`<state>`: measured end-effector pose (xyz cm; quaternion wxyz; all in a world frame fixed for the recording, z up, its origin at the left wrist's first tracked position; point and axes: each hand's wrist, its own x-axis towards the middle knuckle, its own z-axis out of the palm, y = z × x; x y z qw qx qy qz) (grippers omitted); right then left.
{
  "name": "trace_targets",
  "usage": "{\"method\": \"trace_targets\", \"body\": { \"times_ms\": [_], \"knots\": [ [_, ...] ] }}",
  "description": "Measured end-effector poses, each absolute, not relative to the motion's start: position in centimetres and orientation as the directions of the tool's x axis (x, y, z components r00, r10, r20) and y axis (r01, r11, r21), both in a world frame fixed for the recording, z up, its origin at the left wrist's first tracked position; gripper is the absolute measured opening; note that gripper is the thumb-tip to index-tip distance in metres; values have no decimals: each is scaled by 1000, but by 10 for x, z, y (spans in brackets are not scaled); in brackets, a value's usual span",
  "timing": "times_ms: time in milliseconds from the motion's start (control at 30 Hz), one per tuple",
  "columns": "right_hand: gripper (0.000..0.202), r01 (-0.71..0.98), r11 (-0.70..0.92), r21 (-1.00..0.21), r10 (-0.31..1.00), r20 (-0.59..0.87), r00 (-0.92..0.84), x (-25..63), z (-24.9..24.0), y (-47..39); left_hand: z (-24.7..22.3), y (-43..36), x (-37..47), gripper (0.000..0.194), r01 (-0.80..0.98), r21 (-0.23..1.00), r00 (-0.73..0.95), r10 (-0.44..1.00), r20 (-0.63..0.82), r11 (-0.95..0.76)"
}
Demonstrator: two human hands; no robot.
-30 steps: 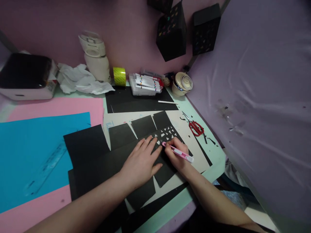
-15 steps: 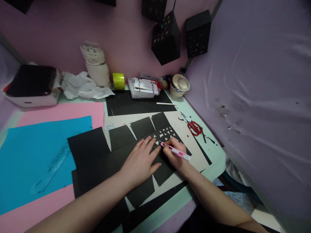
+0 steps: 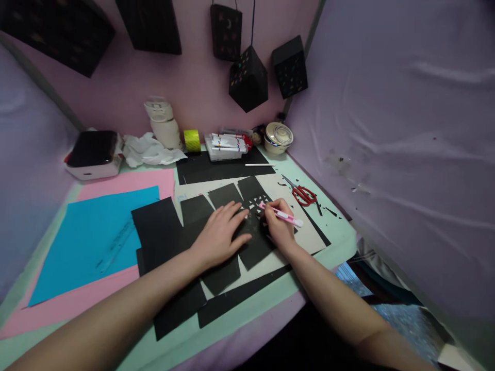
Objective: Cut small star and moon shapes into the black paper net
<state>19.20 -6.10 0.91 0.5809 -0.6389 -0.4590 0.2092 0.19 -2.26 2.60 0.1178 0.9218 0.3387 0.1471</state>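
A large piece of black card [image 3: 160, 232] with flaps along its edges lies on a whitish board [image 3: 311, 229]. My left hand [image 3: 221, 232] rests flat on the card, fingers stretched out. In my right hand [image 3: 280, 226] is a pink and white craft knife [image 3: 284, 215], held like a pen. Its tip end meets the card beside a group of small triangular cut-outs [image 3: 263, 200]; the blade is too small to make out. Several of those cut-outs sit between my two hands, partly covered by my fingers.
Red-handled scissors [image 3: 303, 196] lie at right among black scraps. Blue [image 3: 96, 232] and pink sheets [image 3: 116, 286] cover the left side. Along the back stand a white bottle [image 3: 165, 126], yellow tape [image 3: 192, 140], a box of markers [image 3: 226, 147] and a lidded bowl [image 3: 278, 138]. Black paper lanterns [image 3: 248, 80] hang above.
The camera view has tilted up and shifted, so more hanging lanterns show. My right hand with the craft knife has moved slightly up the card; my left hand stays flat on it.
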Motion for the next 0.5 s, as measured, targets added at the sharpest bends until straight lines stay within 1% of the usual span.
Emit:
{"method": "trace_targets", "body": {
  "times_ms": [67, 133, 200, 300, 367, 500],
  "knots": [
    [15, 266, 73, -961, 846, 201, 493, 193, 8, -59, 37, -12, -1, 50, 686, 345, 616, 764, 195, -641],
    [14, 217, 44, -975, 867, 145, 477, 194, 7, -57, 48, 5, -4, 52, 774, 330, 505, 841, 194, -541],
    [13, 201, 28, -979, 880, 120, 459, 195, 8, -56, 57, 25, -6, 63, 853, 311, 385, 907, 170, -420],
    [13, 205, 39, -978, 892, 127, 434, 195, 10, -57, 60, 51, -6, 81, 927, 303, 205, 975, 91, -223],
    [13, 211, 51, -976, 902, 136, 411, 195, 11, -58, 56, 59, -5, 84, 936, 324, 136, 990, 33, -139],
    [13, 212, 63, -975, 917, 141, 373, 196, 11, -60, 44, 62, -3, 80, 920, 383, 99, 995, -13, -87]
  ]
}}
